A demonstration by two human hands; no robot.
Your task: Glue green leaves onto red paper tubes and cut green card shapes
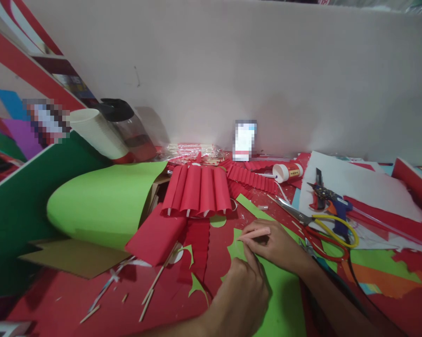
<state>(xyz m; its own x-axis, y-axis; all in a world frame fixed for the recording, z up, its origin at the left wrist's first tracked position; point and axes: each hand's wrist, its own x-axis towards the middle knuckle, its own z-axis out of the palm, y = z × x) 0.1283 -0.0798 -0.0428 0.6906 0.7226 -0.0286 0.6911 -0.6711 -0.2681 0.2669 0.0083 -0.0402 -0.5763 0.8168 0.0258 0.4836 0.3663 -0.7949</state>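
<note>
A light green sheet [284,290] with a curved, cut left edge lies on the red table. My right hand [274,243] rests on its upper part, fingers closed round a pale pink pen-like stick [258,232] whose tip points left at the paper. Just below and to the left, my left hand [240,292] presses on the same sheet; its index finger reaches toward the stick's tip, the other fingers are curled under and partly hidden. Small green offcuts [196,286] lie left of my left hand.
Scissors [333,229] with yellow and red handles and a blue glue gun [340,208] lie at the right. Pleated red paper [198,189] stands behind. A rolled green sheet [98,201], a bottle [133,128] and a phone [245,140] are farther off. Thin sticks [158,278] lie front left.
</note>
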